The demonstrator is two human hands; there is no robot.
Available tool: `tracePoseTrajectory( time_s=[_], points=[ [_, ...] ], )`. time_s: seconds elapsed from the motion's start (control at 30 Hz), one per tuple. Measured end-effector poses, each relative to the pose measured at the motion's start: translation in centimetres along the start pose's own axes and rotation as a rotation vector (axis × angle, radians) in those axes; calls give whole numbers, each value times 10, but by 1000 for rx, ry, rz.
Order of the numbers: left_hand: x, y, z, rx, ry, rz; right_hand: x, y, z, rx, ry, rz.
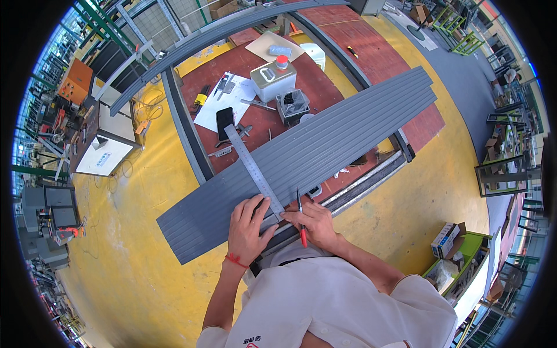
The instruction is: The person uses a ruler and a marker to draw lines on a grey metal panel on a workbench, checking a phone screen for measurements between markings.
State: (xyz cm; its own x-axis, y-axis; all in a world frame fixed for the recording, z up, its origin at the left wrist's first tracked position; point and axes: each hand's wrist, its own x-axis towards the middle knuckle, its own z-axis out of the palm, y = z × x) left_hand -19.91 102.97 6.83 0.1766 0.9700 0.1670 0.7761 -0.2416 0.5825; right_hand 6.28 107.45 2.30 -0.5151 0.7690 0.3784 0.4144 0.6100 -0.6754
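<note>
A long grey ribbed panel [300, 161] lies slantwise across a metal frame in front of me. Across its ribs lies a metal ruler [252, 167], a flat stock at its near end. My left hand [248, 224] rests on the panel's near edge beside the ruler, fingers on the ruler's edge and something dark between them. With my right hand [315, 219] I hold a marker pen [302, 230] with a red end, dark tip pointing away from me, while my fingertips touch the ruler's near end.
Beyond the panel, a red board holds a smartphone [225, 119], paper [243, 93], a metal can with a red cap [274, 80] and a small bin [293, 104]. A utility knife [353, 52] lies further right. A green cart [465, 252] stands at the right.
</note>
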Motion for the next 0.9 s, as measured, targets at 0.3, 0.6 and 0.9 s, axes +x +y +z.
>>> tracePoseTrajectory(
  time_s=[0.3, 0.6, 0.9],
  points=[
    [0, 1, -2, 22, -13, 7, 3, -1, -1, 5, 21, -19],
    [-1, 1, 0, 8, 8, 1, 1, -3, -4, 154, 92, 97],
    [-2, 1, -1, 17, -24, -14, 26, -20, -48, 176, 70, 115]
  ],
)
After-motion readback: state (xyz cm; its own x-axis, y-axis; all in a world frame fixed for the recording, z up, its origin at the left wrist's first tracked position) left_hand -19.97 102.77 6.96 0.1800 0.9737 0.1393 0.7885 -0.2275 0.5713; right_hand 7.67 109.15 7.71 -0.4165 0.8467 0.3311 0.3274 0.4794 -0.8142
